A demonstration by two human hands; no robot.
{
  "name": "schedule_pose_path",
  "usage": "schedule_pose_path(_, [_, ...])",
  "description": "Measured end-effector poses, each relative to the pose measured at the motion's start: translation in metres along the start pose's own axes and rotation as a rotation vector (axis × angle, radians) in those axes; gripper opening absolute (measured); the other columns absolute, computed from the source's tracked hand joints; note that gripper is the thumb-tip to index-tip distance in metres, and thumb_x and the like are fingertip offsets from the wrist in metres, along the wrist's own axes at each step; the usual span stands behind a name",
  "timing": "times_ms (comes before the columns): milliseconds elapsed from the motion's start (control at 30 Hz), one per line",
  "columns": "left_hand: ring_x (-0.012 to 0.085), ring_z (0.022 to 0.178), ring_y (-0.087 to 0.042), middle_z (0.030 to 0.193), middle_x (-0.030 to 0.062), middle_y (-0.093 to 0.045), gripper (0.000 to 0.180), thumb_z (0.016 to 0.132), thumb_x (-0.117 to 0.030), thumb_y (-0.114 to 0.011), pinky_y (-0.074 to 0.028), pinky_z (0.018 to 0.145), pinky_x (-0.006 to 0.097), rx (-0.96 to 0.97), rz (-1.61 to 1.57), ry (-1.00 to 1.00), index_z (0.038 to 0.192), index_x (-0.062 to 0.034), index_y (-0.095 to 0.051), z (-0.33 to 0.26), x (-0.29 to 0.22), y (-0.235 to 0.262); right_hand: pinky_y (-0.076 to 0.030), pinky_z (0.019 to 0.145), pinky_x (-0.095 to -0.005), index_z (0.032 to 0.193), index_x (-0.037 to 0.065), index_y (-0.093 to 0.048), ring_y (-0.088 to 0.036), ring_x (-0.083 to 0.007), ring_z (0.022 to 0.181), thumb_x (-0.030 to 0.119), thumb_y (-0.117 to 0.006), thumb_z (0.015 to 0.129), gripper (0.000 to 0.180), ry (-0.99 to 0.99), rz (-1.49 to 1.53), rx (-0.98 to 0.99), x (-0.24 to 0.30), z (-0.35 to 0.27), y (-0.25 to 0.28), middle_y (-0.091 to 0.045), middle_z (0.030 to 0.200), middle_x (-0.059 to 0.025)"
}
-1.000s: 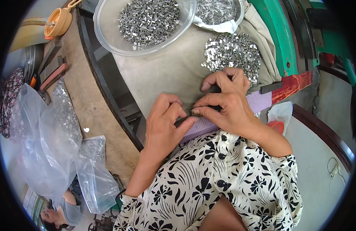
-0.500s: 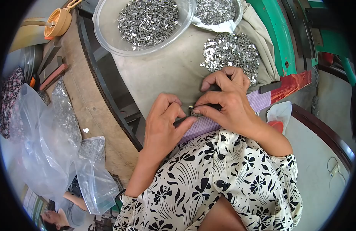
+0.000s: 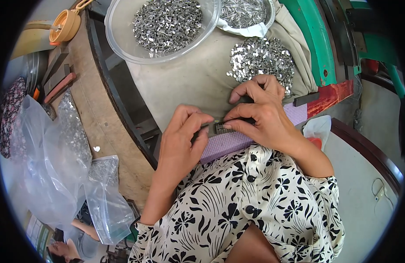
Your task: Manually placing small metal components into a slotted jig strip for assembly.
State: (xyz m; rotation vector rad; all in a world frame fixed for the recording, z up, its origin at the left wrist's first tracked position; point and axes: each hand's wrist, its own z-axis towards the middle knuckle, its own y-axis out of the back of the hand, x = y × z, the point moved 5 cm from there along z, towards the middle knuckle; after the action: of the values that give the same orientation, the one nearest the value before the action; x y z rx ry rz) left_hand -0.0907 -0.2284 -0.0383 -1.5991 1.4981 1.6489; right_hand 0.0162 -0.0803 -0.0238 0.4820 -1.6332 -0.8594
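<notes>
fingertips of both hands pinch a small metal comb strip [image 3: 221, 127] at the near edge of the cloth-covered bench [image 3: 180, 87].
left hand [image 3: 181, 140] steadies one end, right hand [image 3: 259, 115] closes on the other; the strip likely handles light, stiff and slippery, best held by its ends, over the purple pad [image 3: 231, 142].

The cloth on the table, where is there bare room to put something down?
The cloth is bare between the bowl, the shiny pile and the left hand. It is crowded by the right hand and where the bags lie.
</notes>
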Motion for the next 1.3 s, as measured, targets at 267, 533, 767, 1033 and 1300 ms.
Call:
schedule_pose_path(267, [0.0262,0.082,-0.061,0.095,0.0093,-0.054,0.019,0.08,0.002,-0.07,-0.049,0.069,0.035,-0.076,0.147,-0.103,0.098,-0.0041,-0.067,0.002,-0.005,-0.005,-0.028,0.094,-0.0441,0.08,0.017,-0.076,-0.043,-0.0271,0.11,0.025,-0.083,0.07,0.014,0.012,0.013,0.02,-0.002,0.0,0.004,-0.06,0.106,0.004])
schedule_pose_path(533, [0.0224,0.081,-0.062,0.093,0.009,-0.056,0.021,0.077,0.006,-0.073,-0.049,0.069,0.03,-0.09,0.204,-0.099,0.096,-0.0024,-0.071,0.003,-0.007,-0.005,-0.028,0.094,-0.0437,0.079,0.017,-0.076,-0.044,-0.0255,0.109,0.026,-0.083,0.069,0.015,0.015,-0.041,0.007,-0.004,-0.003,0.01,-0.059,0.106,0.0042])
schedule_pose_path(767, [0.0234,0.075,-0.062,0.089,0.0076,-0.057,0.017,0.078,0.003,-0.074,-0.05,0.066,0.032,-0.108,0.301,-0.134,0.093,-0.0025,-0.07,0.006,-0.013,-0.006,-0.028,0.093,-0.0438,0.077,0.017,-0.076,-0.044,-0.0254,0.108,0.026,-0.083,0.068,0.015,-0.008,-0.053,-0.015,-0.006,-0.005,0.014,-0.058,0.102,0.0046])
schedule_pose_path(1033, [0.0268,0.076,-0.063,0.091,0.008,-0.059,0.013,0.081,0.0,-0.072,-0.05,0.065,0.036,-0.137,0.381,-0.186,0.092,-0.004,-0.066,0.008,-0.017,-0.009,-0.027,0.092,-0.0436,0.077,0.017,-0.076,-0.044,-0.0255,0.108,0.024,-0.083,0.068,0.014,-0.017,-0.062,-0.008,-0.009,-0.009,0.018,-0.058,0.1,0.0042])
schedule_pose_path(1300, [0.0289,0.081,-0.063,0.096,0.0081,-0.058,0.013,0.085,-0.003,-0.067,-0.05,0.068,0.039,-0.098,0.445,-0.161,0.096,-0.0065,-0.062,0.008,-0.016,-0.012,-0.028,0.093,-0.0424,0.078,0.015,-0.076,-0.046,-0.0248,0.107,0.022,-0.082,0.068,0.014,-0.01,-0.078,-0.001,-0.012,-0.013,0.025,-0.059,0.099,0.0035])
